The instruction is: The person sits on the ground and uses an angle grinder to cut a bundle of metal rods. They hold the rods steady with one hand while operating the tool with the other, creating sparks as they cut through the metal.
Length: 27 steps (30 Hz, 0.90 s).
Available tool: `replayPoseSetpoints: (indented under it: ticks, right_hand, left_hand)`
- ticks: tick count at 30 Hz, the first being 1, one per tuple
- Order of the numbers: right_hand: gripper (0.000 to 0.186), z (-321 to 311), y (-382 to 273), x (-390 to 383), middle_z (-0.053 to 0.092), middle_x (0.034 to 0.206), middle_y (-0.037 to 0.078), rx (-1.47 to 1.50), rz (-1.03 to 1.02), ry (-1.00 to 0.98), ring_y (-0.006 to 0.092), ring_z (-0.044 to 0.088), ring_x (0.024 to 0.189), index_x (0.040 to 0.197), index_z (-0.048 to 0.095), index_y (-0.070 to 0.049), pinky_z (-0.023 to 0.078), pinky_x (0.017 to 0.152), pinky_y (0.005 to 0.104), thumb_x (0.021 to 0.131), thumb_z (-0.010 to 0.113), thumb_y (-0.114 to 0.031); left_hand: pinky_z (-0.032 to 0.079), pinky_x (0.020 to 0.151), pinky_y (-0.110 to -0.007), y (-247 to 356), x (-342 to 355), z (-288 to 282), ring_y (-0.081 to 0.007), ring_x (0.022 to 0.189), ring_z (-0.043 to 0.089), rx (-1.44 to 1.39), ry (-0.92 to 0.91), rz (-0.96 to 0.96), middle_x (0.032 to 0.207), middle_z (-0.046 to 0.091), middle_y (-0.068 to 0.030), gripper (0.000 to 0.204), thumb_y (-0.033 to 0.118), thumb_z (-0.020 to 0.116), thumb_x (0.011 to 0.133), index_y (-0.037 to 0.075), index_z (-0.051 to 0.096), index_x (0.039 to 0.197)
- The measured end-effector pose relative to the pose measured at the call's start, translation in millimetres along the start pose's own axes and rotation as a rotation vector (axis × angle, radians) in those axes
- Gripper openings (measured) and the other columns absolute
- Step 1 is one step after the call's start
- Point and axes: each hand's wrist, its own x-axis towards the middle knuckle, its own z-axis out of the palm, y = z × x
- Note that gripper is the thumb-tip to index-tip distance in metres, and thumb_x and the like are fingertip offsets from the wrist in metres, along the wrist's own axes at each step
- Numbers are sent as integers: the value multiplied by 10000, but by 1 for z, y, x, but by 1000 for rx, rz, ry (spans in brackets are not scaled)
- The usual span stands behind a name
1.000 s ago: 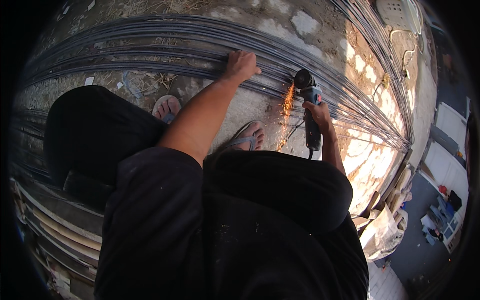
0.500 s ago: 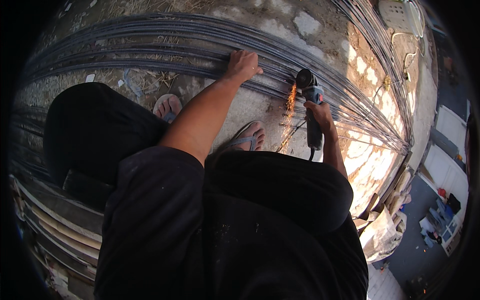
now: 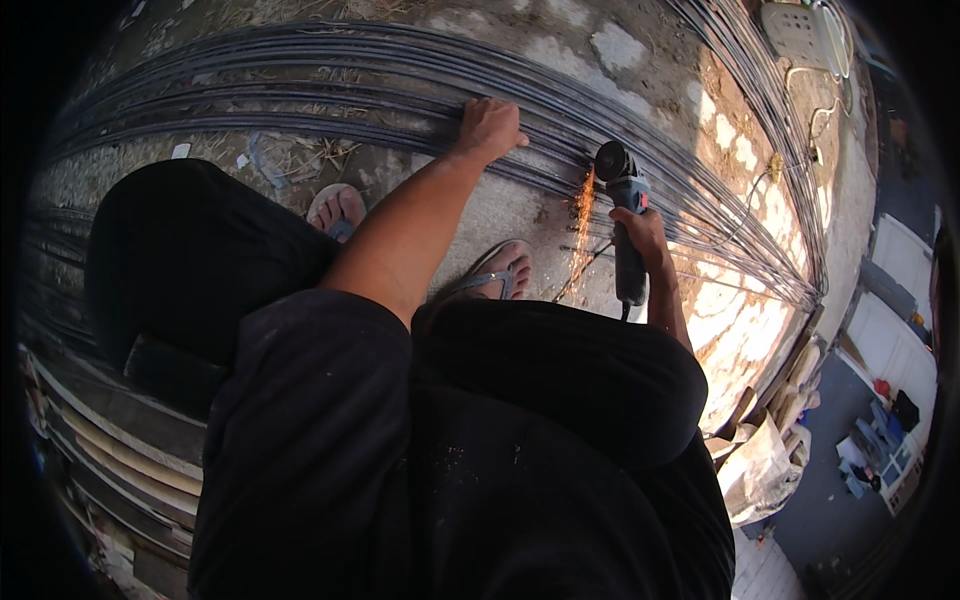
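Observation:
My right hand (image 3: 642, 232) is wrapped round the body of an angle grinder (image 3: 627, 192), dark with a grey gear head. Its disc end meets the steel rebars (image 3: 370, 68), and orange sparks (image 3: 583, 210) stream from there back toward my feet. To the left of the grinder, my left hand (image 3: 490, 128) presses down on the rebars with its fingers curled over them; the fingertips are hidden. The rebars lie in a long bundle across the ground ahead of me. Short cut ends poke out just under the sparks.
My feet in flip-flops (image 3: 497, 270) rest on the concrete close to the sparks. A second bundle of rebars (image 3: 770, 110) runs along the far right. Beyond it a cable (image 3: 815, 125) trails by a pale perforated plastic piece (image 3: 790, 22). Stacked boards (image 3: 120, 440) stand at the lower left.
The grinder has shifted very slightly downward and to the right, and its sparks still fly. My left hand stays in nearly the same place on the rebars.

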Motion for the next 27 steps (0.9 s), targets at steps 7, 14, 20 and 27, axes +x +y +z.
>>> replayPoseSetpoints:
  ticks: [7, 14, 20, 27]
  right_hand:
    - [340, 4, 17, 7, 664, 683, 115, -141, -65, 60, 201, 647, 561, 811, 694, 71, 508, 534, 358, 779, 779, -256]
    - [321, 17, 54, -25, 644, 734, 104, 304, 117, 7, 215, 656, 589, 893, 647, 52, 539, 544, 354, 817, 750, -242]
    - [346, 0, 59, -71, 653, 774, 107, 577, 127, 80, 224, 660, 608, 985, 661, 46, 553, 560, 375, 828, 735, -252]
    - [344, -8, 77, -81, 656, 803, 113, 712, 112, 113, 224, 673, 620, 993, 637, 39, 558, 546, 369, 831, 737, -247]
  left_hand:
    - [484, 958, -499, -4, 0, 2, -348, 1042, 700, 3, 9, 11, 1010, 748, -175, 394, 407, 800, 876, 28, 752, 970]
    - [488, 959, -496, -1, 3, 2, -337, 1027, 704, -40, 17, 23, 992, 746, -183, 411, 408, 820, 855, 17, 753, 962]
    - [540, 904, -476, 10, 14, -26, -337, 993, 717, 110, -89, -26, 1016, 751, -183, 388, 384, 814, 876, 1, 775, 919]
    - [503, 963, -516, 35, 30, -60, -327, 1123, 663, 17, 14, 41, 1084, 730, -174, 294, 315, 738, 953, 25, 771, 985]
